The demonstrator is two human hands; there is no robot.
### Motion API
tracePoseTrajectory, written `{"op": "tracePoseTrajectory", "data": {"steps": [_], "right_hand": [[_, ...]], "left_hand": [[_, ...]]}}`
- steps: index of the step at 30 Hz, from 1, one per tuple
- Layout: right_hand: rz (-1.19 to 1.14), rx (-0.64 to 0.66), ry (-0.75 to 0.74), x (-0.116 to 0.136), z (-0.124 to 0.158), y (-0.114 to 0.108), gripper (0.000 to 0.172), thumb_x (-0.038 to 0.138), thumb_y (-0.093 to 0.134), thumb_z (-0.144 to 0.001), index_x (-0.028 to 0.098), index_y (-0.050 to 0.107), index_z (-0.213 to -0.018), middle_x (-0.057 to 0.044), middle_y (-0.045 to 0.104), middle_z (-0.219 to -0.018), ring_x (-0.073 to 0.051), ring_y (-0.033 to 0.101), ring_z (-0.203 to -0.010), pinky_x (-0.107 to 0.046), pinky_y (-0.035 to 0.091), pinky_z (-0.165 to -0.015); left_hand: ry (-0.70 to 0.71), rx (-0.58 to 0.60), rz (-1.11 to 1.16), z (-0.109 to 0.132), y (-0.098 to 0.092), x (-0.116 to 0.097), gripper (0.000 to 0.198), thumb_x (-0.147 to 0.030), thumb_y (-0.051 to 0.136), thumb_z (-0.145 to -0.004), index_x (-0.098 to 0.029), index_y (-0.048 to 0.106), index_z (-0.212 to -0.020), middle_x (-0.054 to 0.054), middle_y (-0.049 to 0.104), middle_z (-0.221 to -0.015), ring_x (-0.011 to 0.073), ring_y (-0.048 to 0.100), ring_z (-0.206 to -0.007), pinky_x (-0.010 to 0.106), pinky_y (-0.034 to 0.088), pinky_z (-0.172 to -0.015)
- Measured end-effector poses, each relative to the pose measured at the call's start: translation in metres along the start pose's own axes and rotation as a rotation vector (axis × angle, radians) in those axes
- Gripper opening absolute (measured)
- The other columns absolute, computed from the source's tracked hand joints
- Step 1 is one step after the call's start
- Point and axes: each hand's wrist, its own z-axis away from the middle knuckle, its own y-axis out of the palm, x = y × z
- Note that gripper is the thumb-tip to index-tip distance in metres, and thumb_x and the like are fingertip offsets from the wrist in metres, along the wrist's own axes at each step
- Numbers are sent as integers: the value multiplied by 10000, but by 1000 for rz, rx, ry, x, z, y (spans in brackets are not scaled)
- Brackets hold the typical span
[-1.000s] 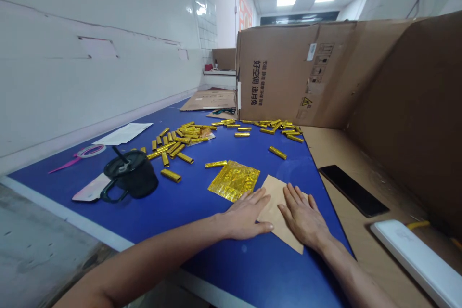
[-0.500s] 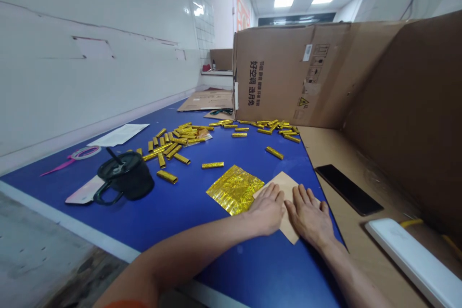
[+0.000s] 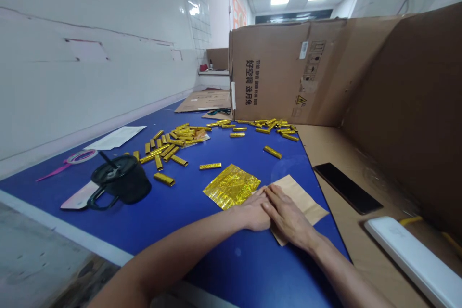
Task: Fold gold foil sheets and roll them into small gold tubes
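Note:
A square of tan paper (image 3: 306, 207) lies on the blue table, partly under both hands. My left hand (image 3: 257, 214) rests at the paper's left edge with nothing gripped, and its fingertips are partly hidden. My right hand (image 3: 290, 219) lies flat across the paper, fingers stretched toward the left hand and touching it. Just left of the hands is a crinkled gold foil sheet (image 3: 231, 187), its right corner beside my left fingers. Farther off, several short gold foil tubes (image 3: 171, 147) are heaped, and a single tube (image 3: 210, 166) lies nearer the sheet.
At the left stand a dark lidded mug (image 3: 124, 180) with a straw, a tape roll (image 3: 82, 156) and white paper (image 3: 115, 138). On cardboard at the right are a black phone (image 3: 346, 187) and a white power strip (image 3: 400, 255). A large cardboard box (image 3: 281, 77) walls the far side.
My right hand has slid left across the paper to meet my left hand. More of the paper's right side now shows. The view has shifted slightly.

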Motion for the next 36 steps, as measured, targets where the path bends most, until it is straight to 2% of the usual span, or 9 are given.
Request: {"op": "tracePoseTrajectory", "data": {"steps": [4,9,14,18,21,26,28,33,36], "right_hand": [[-12,29,16,-15,-1,5,628,499,200,-859,97,274,-1336,-128,228,-1404,-212,159,-1292,-403,187,-1035],[208,5,191,-41,3,5,565,394,211,-871,75,270,-1332,-115,200,-1412,-218,119,-1299,-458,123,-1037],[298,5,259,-38,3,6,529,317,229,-863,78,270,-1332,-93,196,-1415,-215,122,-1299,-454,132,-1034],[327,29,299,-33,2,7,523,247,247,-844,81,251,-1340,-80,180,-1421,-217,119,-1299,-453,145,-1028],[345,-5,336,-37,3,3,510,279,223,-860,98,276,-1333,-78,212,-1414,-228,149,-1294,-464,163,-1018],[364,-68,486,-44,6,-9,473,236,245,-864,50,363,-1283,-169,287,-1375,-261,241,-1264,-431,241,-988],[311,-105,412,-36,4,-12,452,218,266,-856,63,392,-1261,-170,303,-1368,-253,267,-1254,-410,255,-985],[-14,-65,-24,1,-5,-3,462,382,276,-868,148,423,-1238,-109,388,-1332,-181,305,-1241,-344,273,-994],[-23,13,-68,0,-11,4,520,433,242,-871,121,427,-1243,-128,340,-1358,-199,246,-1268,-399,203,-1022]], "left_hand": [[41,4,17,4,-4,7,540,-334,260,-866,-123,156,-1352,120,154,-1416,224,110,-1297,397,85,-1055],[16,20,5,5,-4,9,548,-367,231,-877,-99,147,-1348,106,128,-1424,201,31,-1307,389,85,-1056],[-109,-107,-25,10,2,-19,494,-297,261,-871,-53,255,-1300,153,230,-1387,213,134,-1294,345,123,-1052],[-130,-92,43,17,8,-38,690,-500,279,-839,-33,148,-1330,184,154,-1401,250,83,-1299,374,127,-1050],[-118,-59,47,21,11,-38,741,-553,225,-833,-36,86,-1345,175,82,-1416,248,-13,-1303,409,66,-1054],[-114,-38,54,22,12,-34,753,-573,190,-830,-35,100,-1349,166,57,-1421,252,-46,-1300,411,42,-1054],[-113,-50,57,22,11,-35,759,-569,208,-829,-24,106,-1346,177,75,-1416,266,-24,-1300,419,53,-1051],[3,-116,54,20,8,-39,523,-418,224,-881,-159,231,-1335,90,286,-1374,261,178,-1276,415,141,-1036],[-12,-106,61,20,10,-39,506,-418,236,-880,-172,274,-1320,81,345,-1344,263,224,-1258,405,182,-1025]]}}
